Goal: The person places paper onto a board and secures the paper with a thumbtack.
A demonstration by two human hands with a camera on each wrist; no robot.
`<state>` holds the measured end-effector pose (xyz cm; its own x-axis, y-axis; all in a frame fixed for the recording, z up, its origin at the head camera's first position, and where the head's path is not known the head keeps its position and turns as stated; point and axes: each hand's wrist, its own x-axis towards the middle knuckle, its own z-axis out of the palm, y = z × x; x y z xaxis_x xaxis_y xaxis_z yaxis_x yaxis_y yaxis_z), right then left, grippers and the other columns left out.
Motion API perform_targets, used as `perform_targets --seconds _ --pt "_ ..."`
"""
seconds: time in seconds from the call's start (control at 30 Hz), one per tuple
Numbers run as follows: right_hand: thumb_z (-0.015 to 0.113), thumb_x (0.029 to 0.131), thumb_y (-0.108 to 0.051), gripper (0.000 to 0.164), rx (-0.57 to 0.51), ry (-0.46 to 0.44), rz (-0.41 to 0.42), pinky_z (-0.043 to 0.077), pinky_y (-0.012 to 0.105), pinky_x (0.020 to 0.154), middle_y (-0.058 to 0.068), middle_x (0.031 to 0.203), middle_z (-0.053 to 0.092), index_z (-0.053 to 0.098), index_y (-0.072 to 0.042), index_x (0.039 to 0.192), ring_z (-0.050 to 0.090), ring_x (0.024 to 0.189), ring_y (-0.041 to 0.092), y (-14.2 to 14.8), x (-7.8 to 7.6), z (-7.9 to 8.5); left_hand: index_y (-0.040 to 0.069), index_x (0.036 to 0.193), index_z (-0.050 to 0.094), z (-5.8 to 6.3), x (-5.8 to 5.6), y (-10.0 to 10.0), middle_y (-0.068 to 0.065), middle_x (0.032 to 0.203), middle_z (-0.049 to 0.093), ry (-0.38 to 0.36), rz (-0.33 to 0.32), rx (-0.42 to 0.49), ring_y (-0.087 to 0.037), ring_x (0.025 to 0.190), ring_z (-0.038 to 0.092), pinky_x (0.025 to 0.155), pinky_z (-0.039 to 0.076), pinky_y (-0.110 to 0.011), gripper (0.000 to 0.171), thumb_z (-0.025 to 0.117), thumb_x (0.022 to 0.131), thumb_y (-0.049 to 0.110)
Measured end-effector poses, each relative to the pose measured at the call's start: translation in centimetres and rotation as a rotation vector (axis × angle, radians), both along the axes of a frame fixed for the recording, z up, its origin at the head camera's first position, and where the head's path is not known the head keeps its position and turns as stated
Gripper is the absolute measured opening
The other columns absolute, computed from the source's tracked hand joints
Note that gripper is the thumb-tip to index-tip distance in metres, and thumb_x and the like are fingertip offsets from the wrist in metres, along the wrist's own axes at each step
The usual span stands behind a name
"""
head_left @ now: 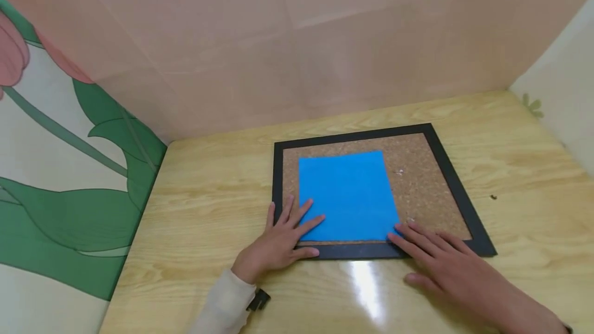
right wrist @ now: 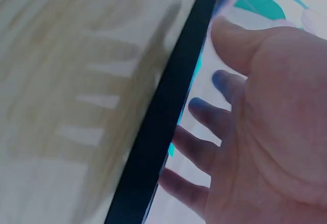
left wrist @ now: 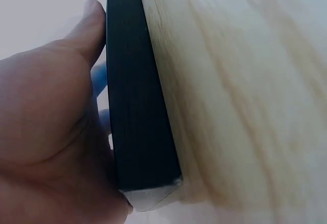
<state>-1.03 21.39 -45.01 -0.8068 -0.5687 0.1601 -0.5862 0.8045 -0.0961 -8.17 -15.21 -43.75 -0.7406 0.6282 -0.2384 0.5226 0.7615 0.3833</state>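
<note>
A square blue sheet (head_left: 348,195) lies flat on a cork board (head_left: 431,184) with a black frame (head_left: 457,195), toward the board's left side. My left hand (head_left: 280,241) has its fingers spread over the lower left corner of the sheet and the frame. In the left wrist view its thumb rests along the frame's edge (left wrist: 138,96). My right hand (head_left: 441,256) lies with straight fingers at the sheet's lower right corner, the fingertips touching it. The right wrist view shows those fingers extended above the frame's edge (right wrist: 163,101), with nothing gripped.
The board lies on a wood-grain table (head_left: 209,205). Small white bits (head_left: 400,171) sit on the cork, and a small dark piece (head_left: 493,197) lies on the table to the right. A pinkish wall covering (head_left: 301,55) stands behind, with a leaf-patterned panel (head_left: 69,195) at left.
</note>
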Motion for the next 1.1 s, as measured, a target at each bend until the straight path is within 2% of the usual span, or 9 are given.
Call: perform_targets --seconds 0.17,0.3,0.4,0.47,0.57,0.7,0.8,0.93,1.1 --pt "0.066 0.093 -0.046 0.074 -0.064 -0.071 -0.096 0.017 0.044 0.118 -0.003 0.161 0.033 0.030 -0.034 0.157 0.031 0.146 0.019 2.0 -0.6 1.3 0.039 0.159 0.018 -0.1 0.2 -0.1 0.003 0.170 -0.005 -0.014 0.011 0.020 -0.036 0.154 -0.018 0.116 -0.010 -0.071 0.070 0.048 0.099 0.057" --pt "0.061 0.098 -0.044 0.073 -0.089 -0.181 -0.221 0.041 0.060 0.094 0.014 0.156 0.040 0.024 -0.029 0.159 0.046 0.135 0.040 5.8 -2.0 2.2 0.039 0.159 0.018 -0.1 0.6 -0.1 0.004 0.170 -0.005 -0.021 0.025 0.025 -0.034 0.154 -0.019 0.116 -0.012 -0.070 0.070 0.048 0.098 0.057" --pt "0.052 0.102 -0.049 0.071 -0.068 -0.300 -0.362 0.046 0.065 0.082 0.028 0.148 0.043 0.022 -0.022 0.160 0.053 0.120 0.054 9.4 -3.4 2.4 0.039 0.159 0.019 -0.1 0.8 0.0 0.003 0.170 -0.004 -0.021 0.021 0.038 -0.034 0.154 -0.018 0.116 -0.012 -0.071 0.070 0.049 0.099 0.057" --pt "0.049 0.102 -0.051 0.071 -0.051 -0.329 -0.430 0.048 0.065 0.076 0.036 0.143 0.042 0.025 -0.013 0.158 0.054 0.113 0.059 11.7 -4.3 2.4 0.038 0.159 0.020 -0.2 0.8 0.0 0.002 0.170 -0.003 -0.021 0.016 0.048 -0.035 0.155 -0.017 0.115 -0.011 -0.071 0.070 0.049 0.099 0.057" --pt "0.054 0.101 -0.045 0.065 -0.075 -0.277 -0.462 0.050 0.060 0.069 0.040 0.135 0.047 0.042 -0.001 0.148 0.058 0.105 0.058 14.6 -5.7 2.2 0.038 0.158 0.021 -0.3 0.6 0.0 0.002 0.170 -0.001 -0.013 0.021 0.059 -0.036 0.155 -0.016 0.115 -0.010 -0.072 0.069 0.050 0.098 0.057" --pt "0.060 0.100 -0.034 0.052 -0.106 -0.218 -0.451 0.053 0.056 0.065 0.038 0.126 0.058 0.055 0.005 0.133 0.066 0.094 0.050 16.6 -7.1 2.0 0.038 0.158 0.022 -0.4 0.4 -0.1 0.002 0.170 -0.001 0.004 0.023 0.069 -0.036 0.155 -0.016 0.115 -0.010 -0.072 0.068 0.049 0.098 0.057" --pt "0.064 0.098 -0.027 0.043 -0.109 -0.259 -0.449 0.054 0.054 0.068 0.033 0.112 0.067 0.061 0.005 0.126 0.070 0.086 0.042 17.1 -7.9 2.0 0.038 0.158 0.022 -0.4 0.6 0.0 0.002 0.170 -0.001 0.002 0.020 0.076 -0.035 0.155 -0.016 0.115 -0.011 -0.071 0.069 0.048 0.098 0.058" --pt "0.069 0.095 -0.025 0.033 -0.129 -0.316 -0.438 0.055 0.050 0.071 0.016 0.096 0.073 0.067 0.001 0.116 0.071 0.083 0.032 16.7 -8.9 1.6 0.038 0.158 0.024 -0.4 0.6 -0.1 0.002 0.170 0.000 0.004 0.027 0.077 -0.034 0.155 -0.016 0.116 -0.011 -0.071 0.068 0.049 0.098 0.058" --pt "0.071 0.093 -0.027 0.030 -0.132 -0.333 -0.452 0.054 0.051 0.073 0.009 0.094 0.074 0.069 -0.002 0.111 0.070 0.083 0.029 16.5 -9.0 1.0 0.038 0.157 0.026 -0.4 0.8 0.0 0.001 0.170 0.002 0.016 0.022 0.079 -0.034 0.155 -0.015 0.115 -0.010 -0.072 0.067 0.050 0.098 0.057"
